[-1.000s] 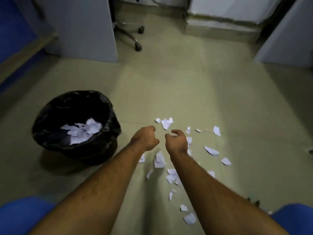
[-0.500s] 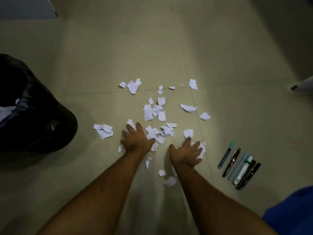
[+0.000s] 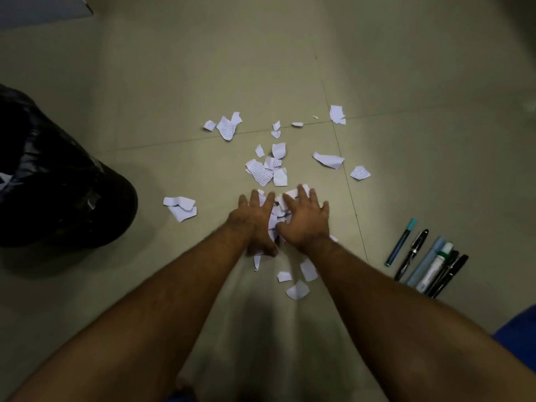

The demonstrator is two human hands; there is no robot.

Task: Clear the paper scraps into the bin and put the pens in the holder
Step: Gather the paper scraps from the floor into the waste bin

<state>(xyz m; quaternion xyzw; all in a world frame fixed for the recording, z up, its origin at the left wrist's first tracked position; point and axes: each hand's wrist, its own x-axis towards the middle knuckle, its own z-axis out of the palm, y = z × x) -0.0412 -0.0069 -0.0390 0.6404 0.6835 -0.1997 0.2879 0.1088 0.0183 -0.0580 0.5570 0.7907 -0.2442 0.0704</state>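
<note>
White paper scraps (image 3: 265, 169) lie scattered over the beige floor. My left hand (image 3: 255, 221) and my right hand (image 3: 304, 220) press flat on the floor side by side, fingers spread, with a small heap of scraps (image 3: 278, 211) squeezed between them. More scraps (image 3: 297, 282) lie under my wrists and two larger pieces (image 3: 181, 206) to the left. A bin lined with a black bag (image 3: 58, 181) stands at the left edge. Several pens and markers (image 3: 426, 261) lie in a row on the floor at the right. No pen holder is in view.
Tile joints (image 3: 342, 169) cross the floor. A grey panel corner (image 3: 43, 7) shows at the top left. Blue cloth (image 3: 516, 340) shows at the lower right edge.
The view has tilted down from the bin to the scraps. My hands dropped to the floor apart, then slid together, pushing scraps into a heap between them.
</note>
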